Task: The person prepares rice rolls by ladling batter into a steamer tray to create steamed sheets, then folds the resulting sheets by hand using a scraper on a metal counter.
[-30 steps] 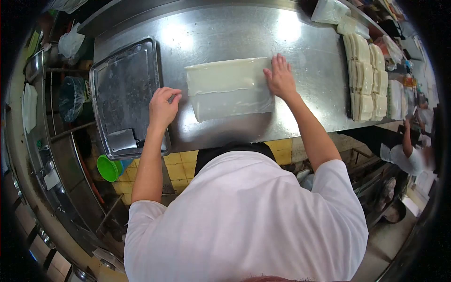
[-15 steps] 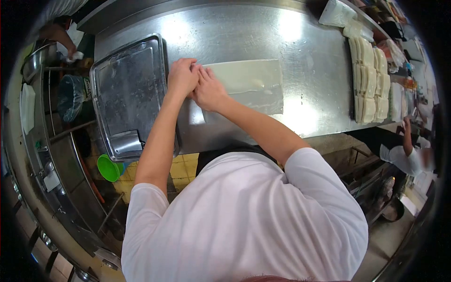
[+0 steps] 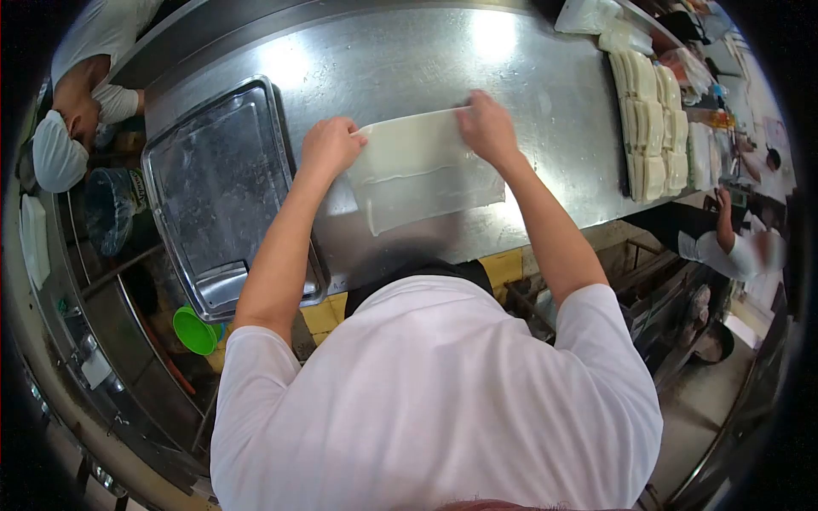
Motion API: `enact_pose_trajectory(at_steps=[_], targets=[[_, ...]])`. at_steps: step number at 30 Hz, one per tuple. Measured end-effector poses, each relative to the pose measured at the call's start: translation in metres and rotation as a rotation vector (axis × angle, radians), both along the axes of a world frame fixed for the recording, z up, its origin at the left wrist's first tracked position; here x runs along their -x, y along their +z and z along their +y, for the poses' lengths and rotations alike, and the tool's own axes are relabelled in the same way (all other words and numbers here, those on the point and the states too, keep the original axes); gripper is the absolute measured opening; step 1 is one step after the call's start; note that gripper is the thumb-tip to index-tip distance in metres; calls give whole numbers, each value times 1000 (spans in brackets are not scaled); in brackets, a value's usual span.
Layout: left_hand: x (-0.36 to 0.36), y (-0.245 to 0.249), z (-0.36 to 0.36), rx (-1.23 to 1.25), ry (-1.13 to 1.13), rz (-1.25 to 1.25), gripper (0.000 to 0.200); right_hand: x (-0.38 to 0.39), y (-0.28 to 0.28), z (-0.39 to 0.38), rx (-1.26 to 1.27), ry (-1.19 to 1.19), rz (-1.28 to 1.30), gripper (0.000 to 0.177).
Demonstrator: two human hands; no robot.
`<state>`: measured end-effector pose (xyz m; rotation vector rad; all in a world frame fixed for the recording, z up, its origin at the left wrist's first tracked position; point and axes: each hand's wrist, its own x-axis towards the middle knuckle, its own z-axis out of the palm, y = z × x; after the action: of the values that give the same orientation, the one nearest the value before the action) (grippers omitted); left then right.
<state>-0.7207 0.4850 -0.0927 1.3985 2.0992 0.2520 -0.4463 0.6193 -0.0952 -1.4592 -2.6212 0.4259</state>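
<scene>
A thin, pale, translucent rice noodle sheet (image 3: 417,170) hangs between my hands above the steel table. My left hand (image 3: 331,150) pinches its far left corner, fingers closed. At the far right corner my right hand (image 3: 489,132), a little blurred, is closed on the edge. A horizontal ripple crosses the sheet, and its near part looks more see-through. Left of my left hand lies a large metal tray (image 3: 220,187) with a wet, smeared surface. A flat metal scraper (image 3: 223,283) rests in the tray's near corner.
Folded pale sheets (image 3: 649,123) lie stacked in rows at the table's right end, plastic bags (image 3: 588,15) behind them. A co-worker in a white cap (image 3: 58,153) leans in at the left. Another person (image 3: 724,234) is at the right. A green bucket (image 3: 196,330) stands below the tray.
My right hand has moved right, away from my left, to the sheet's other far corner. The sheet has come up off the table. A co-worker's head has come into view at left.
</scene>
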Motion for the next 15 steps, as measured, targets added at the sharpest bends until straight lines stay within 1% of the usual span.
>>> enact_pose_trajectory(at_steps=[1, 3, 5, 6, 8, 9, 11, 13, 15], targets=[[0, 11, -1, 15, 13, -24, 30, 23, 12, -6, 128, 1, 86, 47], [-2, 23, -3, 32, 25, -48, 29, 62, 12, -17, 244, 88, 253, 41], [-3, 30, -6, -1, 52, -101, 26, 92, 4, -19, 379, 247, 367, 39], [-4, 36, -7, 0, 54, -100, 26, 100, 4, -15, 381, 248, 368, 39], [-6, 44, -8, -11, 80, -119, 26, 114, 8, -1, 639, 465, -56, 37], [-5, 43, -9, -8, 84, -117, 26, 113, 11, 5, 641, 469, -55, 37], [0, 39, -9, -6, 136, -185, 22, 97, 19, 24, 617, 512, -369, 38], [5, 27, -7, 0, 140, -217, 22, 72, 21, 45, 564, 503, -554, 43], [9, 15, -5, 6, 143, -248, 23, 47, 32, 59, 514, 439, -711, 47]])
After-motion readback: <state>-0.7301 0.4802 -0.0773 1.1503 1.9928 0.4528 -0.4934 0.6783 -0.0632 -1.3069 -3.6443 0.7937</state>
